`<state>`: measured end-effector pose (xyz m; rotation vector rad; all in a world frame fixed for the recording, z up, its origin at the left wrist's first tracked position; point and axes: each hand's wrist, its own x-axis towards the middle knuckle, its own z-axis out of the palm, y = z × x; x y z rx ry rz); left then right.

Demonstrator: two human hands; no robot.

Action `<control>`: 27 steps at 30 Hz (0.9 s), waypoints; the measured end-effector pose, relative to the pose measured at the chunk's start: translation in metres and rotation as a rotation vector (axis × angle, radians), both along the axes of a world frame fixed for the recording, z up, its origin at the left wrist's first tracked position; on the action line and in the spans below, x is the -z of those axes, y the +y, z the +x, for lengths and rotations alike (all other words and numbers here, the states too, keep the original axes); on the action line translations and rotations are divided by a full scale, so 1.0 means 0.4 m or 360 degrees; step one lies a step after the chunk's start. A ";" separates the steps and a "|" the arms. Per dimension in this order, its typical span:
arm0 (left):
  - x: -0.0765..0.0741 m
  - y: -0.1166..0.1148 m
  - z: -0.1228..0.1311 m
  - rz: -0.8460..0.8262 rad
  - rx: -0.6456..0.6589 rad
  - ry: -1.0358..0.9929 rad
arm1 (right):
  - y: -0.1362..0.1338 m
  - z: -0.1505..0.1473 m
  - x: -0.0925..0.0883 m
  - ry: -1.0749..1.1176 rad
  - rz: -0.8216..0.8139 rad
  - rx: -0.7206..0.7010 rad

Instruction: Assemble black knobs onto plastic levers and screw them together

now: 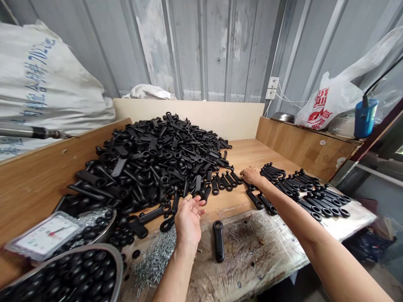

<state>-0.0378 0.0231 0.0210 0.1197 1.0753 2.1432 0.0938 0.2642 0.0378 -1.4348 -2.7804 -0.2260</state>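
Well, a heap of black lever handles [147, 163] spills across the bench [248, 153], the half-open left hand [188, 222] empty at its edge. A lone lever [218, 241] lies just right of it; the open, empty right hand [252, 175] rests palm down beside tidy rows of levers [305, 193].

Black lever handles [151, 163], each a flat bar with a ring at one end, lie in a large loose heap at centre left of the frame, tangled and overlapping. A neat batch [307, 195] sits at right, laid side by side in close parallel rows, rings toward the lower right. One single handle [218, 241] lies flat and apart at lower centre, ring end up.
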 end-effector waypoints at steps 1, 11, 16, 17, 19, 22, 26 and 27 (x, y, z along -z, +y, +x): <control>0.002 0.001 -0.001 -0.0003 -0.0001 0.0003 | 0.007 0.005 0.009 -0.0002 0.0006 -0.0013; 0.019 0.011 0.003 -0.0014 0.0135 0.0123 | -0.014 0.032 -0.085 0.0242 0.0237 -0.0209; 0.029 0.014 0.043 -0.0022 0.0286 0.0564 | -0.203 -0.021 -0.143 0.0649 0.0276 -0.0840; 0.031 0.014 0.050 0.0014 0.0322 0.0639 | -0.250 -0.034 -0.148 0.0698 0.0243 -0.1002; 0.033 0.014 0.057 0.0085 0.0377 0.0696 | -0.338 -0.058 -0.155 0.0712 0.0193 -0.1227; 0.025 0.008 0.051 0.0094 0.0374 0.0677 | -0.428 -0.087 -0.160 0.0642 0.0149 -0.1376; -0.019 -0.031 0.010 0.0076 0.0374 0.0718 | -0.463 -0.099 -0.161 0.0852 0.0035 -0.1487; -0.036 -0.047 -0.005 0.0071 0.0372 0.0726 | -0.463 -0.098 -0.157 0.1024 -0.0010 -0.1506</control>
